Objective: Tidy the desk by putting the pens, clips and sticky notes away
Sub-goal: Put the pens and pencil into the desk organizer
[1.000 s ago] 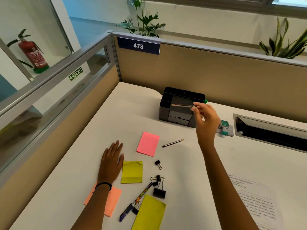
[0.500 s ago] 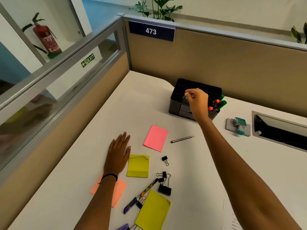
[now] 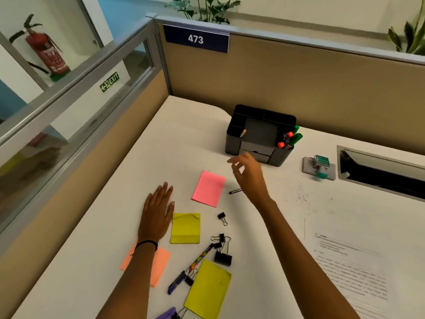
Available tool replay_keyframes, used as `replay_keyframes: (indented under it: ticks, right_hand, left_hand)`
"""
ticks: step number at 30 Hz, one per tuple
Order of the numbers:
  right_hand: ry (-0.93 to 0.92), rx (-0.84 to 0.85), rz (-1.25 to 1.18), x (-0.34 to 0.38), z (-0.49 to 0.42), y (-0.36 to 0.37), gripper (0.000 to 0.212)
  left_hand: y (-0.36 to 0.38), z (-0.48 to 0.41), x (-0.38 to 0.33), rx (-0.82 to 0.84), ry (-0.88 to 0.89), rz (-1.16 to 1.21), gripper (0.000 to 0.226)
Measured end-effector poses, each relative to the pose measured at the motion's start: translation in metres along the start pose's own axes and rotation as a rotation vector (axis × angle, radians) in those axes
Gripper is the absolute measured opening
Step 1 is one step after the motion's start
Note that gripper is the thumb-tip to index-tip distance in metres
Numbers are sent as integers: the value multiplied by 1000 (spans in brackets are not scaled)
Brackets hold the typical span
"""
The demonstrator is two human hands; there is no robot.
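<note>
A black desk organizer (image 3: 234, 143) stands at the back of the desk, with a pencil (image 3: 242, 133) upright in its left slot and markers (image 3: 290, 139) in its right slot. My right hand (image 3: 249, 174) hovers empty, fingers apart, in front of the organizer and above a dark pen (image 3: 235, 192) that lies partly hidden under it. My left hand (image 3: 156, 211) rests flat on the desk. Nearby lie a pink sticky note (image 3: 208, 188), two yellow notes (image 3: 185, 228) (image 3: 208, 288), an orange note (image 3: 161, 264), several black binder clips (image 3: 222, 255) and a patterned pen (image 3: 190, 268).
A small stamp-like tool on a grey base (image 3: 319, 168) sits right of the organizer, beside a cable slot (image 3: 379, 173) in the desk. A printed sheet (image 3: 351, 268) lies at the right. Beige partition walls (image 3: 299, 88) close the back and left.
My right hand let the pencil go into the organizer's left slot and pulled back toward me, now empty over the dark pen. The left hand has stayed flat.
</note>
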State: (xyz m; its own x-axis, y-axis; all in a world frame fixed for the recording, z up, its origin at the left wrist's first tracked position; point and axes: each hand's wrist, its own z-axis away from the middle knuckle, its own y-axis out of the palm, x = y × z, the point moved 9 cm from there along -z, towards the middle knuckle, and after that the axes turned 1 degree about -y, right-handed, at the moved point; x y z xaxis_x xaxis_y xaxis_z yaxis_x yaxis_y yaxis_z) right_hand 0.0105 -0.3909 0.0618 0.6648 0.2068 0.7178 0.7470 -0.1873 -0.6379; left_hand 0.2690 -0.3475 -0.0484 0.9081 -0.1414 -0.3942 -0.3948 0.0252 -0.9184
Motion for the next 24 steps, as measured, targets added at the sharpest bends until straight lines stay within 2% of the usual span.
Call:
replay_keyframes:
  ticks: [2, 4, 7, 10, 17, 24]
  right_hand:
    - [-12, 333, -45, 8, 37, 41, 17]
    - [-11, 583, -72, 16, 79, 74, 18]
    - [19, 738, -103, 31, 131, 104, 20]
    - [-5, 863, -30, 53, 168, 128, 28]
    - [-104, 987, 96, 90, 202, 153, 31]
    - [-153, 956, 168, 103, 198, 157, 23]
  left_hand:
    - [0, 0, -1, 2, -3, -5, 71]
    - [0, 0, -1, 4, -7, -9, 63]
    - [0, 0, -2, 8, -7, -14, 61]
    - [0, 1, -1, 16, -8, -17, 62]
    - [1, 2, 0, 40, -17, -31, 60]
    - [1, 3, 0, 68, -10, -43, 68]
